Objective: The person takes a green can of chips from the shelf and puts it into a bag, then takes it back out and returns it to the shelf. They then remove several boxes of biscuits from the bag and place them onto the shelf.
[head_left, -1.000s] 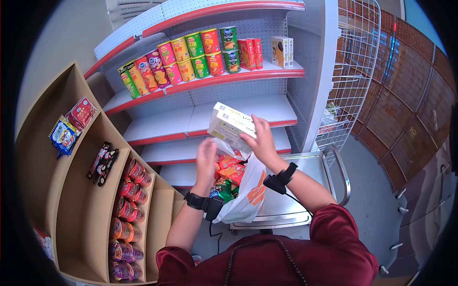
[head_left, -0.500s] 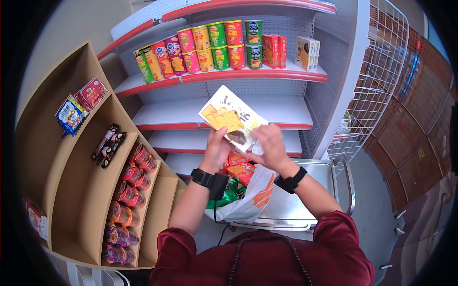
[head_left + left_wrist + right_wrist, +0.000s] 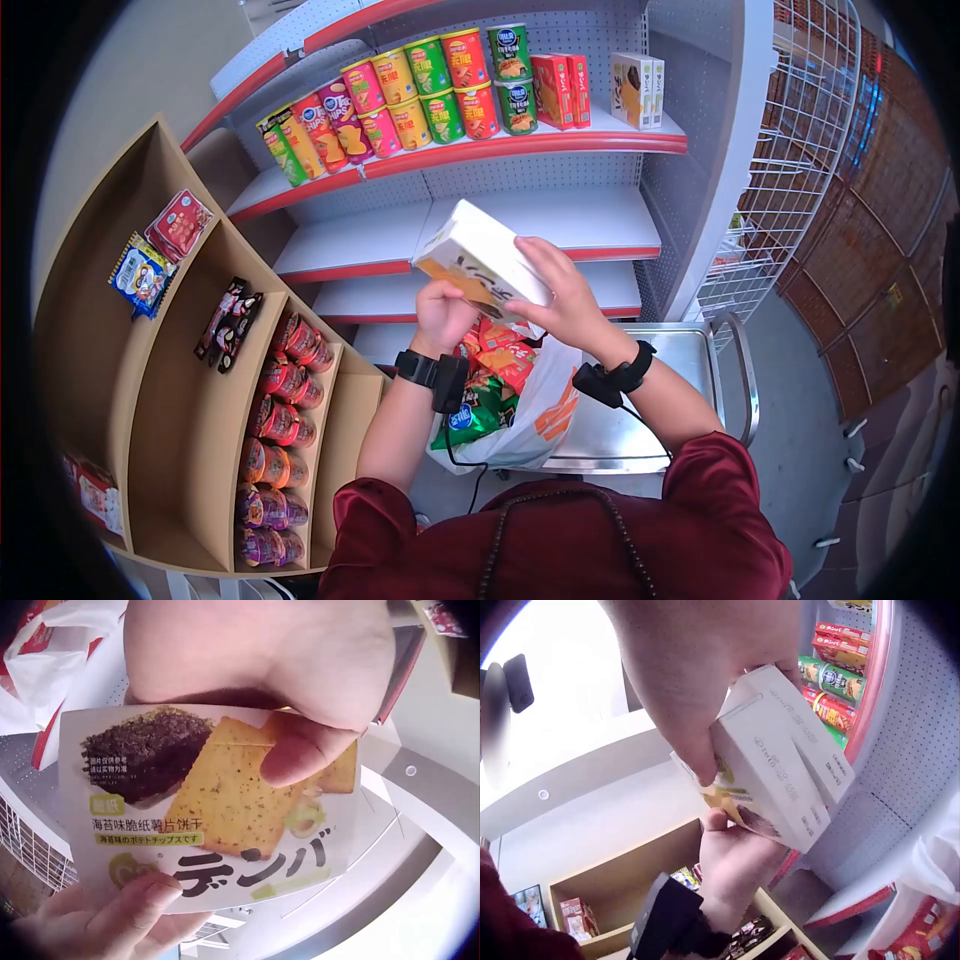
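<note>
Two white cracker boxes (image 3: 490, 250) are held stacked flat together, tilted above the carrier bag. Their paired ends show in the right wrist view, one cracker box (image 3: 776, 784) slightly offset from the other. My left hand (image 3: 445, 315) grips the lower left corner, its thumb over the cracker picture on the front cracker box (image 3: 232, 795). My right hand (image 3: 570, 295) holds the right side, with its thumb on the front face. Below them, a white carrier bag (image 3: 540, 425) bulges with red snack packs (image 3: 505, 360) and green snack packs (image 3: 475, 415).
A metal cart (image 3: 680, 370) stands under the bag. Ahead, the white shelf (image 3: 560, 215) carries canned chips (image 3: 410, 125), red boxes (image 3: 555, 90) and white boxes (image 3: 635, 90) on an upper level. At left, a cardboard rack (image 3: 165, 440) holds noodle cups (image 3: 265, 460) and snack packets.
One second ago only my right hand held the boxes; then my left hand gripped them with the front turned up. Now both hands hold them, tilted with an edge upward.
</note>
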Action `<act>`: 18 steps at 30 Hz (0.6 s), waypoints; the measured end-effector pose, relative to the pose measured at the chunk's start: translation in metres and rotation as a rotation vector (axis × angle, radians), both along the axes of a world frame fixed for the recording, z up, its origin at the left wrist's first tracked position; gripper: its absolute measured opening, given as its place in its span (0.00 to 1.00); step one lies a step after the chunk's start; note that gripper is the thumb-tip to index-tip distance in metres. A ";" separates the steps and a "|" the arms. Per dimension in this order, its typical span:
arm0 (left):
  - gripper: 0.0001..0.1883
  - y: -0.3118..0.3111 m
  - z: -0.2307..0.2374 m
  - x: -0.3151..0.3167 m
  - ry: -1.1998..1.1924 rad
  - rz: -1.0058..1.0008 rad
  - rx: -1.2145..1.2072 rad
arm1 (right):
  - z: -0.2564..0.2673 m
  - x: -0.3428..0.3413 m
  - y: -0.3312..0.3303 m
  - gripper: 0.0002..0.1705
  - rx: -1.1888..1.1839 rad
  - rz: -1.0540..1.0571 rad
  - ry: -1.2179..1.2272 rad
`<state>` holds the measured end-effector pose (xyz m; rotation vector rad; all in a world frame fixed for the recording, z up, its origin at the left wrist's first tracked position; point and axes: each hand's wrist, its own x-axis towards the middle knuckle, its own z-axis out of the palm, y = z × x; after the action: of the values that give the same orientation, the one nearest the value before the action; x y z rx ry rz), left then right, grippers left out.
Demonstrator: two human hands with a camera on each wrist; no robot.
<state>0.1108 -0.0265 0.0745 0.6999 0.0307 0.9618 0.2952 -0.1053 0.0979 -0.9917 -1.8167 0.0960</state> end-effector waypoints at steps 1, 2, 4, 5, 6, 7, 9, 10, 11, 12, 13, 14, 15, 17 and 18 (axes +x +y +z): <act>0.36 0.001 0.001 0.004 0.089 0.071 0.058 | -0.007 0.004 0.006 0.40 -0.034 0.031 0.099; 0.36 0.001 0.003 0.008 0.176 0.142 0.117 | -0.014 0.009 0.013 0.38 -0.067 0.063 0.195; 0.36 -0.009 0.014 0.022 0.158 0.173 0.219 | -0.034 0.020 0.033 0.35 -0.322 0.335 0.602; 0.37 -0.011 0.018 0.028 0.142 0.201 0.325 | -0.042 0.024 0.041 0.32 -0.580 0.604 1.008; 0.42 -0.010 0.017 0.031 0.224 0.167 0.352 | -0.042 0.024 0.040 0.25 -0.603 0.712 1.196; 0.42 -0.011 0.016 0.034 0.218 0.173 0.355 | -0.042 0.024 0.040 0.25 -0.604 0.715 1.187; 0.43 -0.018 0.012 0.039 0.345 0.261 0.466 | -0.045 0.025 0.041 0.24 -0.713 0.934 1.422; 0.41 -0.015 0.005 0.039 0.368 0.273 0.459 | -0.046 0.024 0.042 0.25 -0.751 0.911 1.416; 0.41 -0.009 -0.002 0.036 0.363 0.279 0.458 | -0.050 0.024 0.042 0.25 -0.756 0.912 1.410; 0.39 -0.006 -0.003 0.032 0.361 0.157 0.418 | -0.053 0.023 0.042 0.25 -0.786 0.930 1.394; 0.37 -0.004 -0.005 0.029 0.357 0.034 0.377 | -0.054 0.023 0.042 0.25 -0.818 0.947 1.378; 0.32 -0.004 -0.008 0.030 0.349 0.039 0.343 | -0.055 0.023 0.042 0.25 -0.836 0.962 1.393; 0.32 -0.005 -0.006 0.032 0.346 0.043 0.338 | -0.054 0.024 0.043 0.25 -0.844 0.960 1.391; 0.29 -0.007 -0.004 0.038 0.371 0.062 0.140 | -0.055 0.029 0.048 0.24 -0.830 0.962 1.259; 0.27 -0.011 -0.001 0.041 0.348 0.072 0.088 | -0.055 0.030 0.050 0.24 -0.833 0.979 1.264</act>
<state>0.1514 -0.0371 0.0735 0.9469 0.3230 0.9039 0.3252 -0.0550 0.0431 -0.2281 -0.8207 1.7439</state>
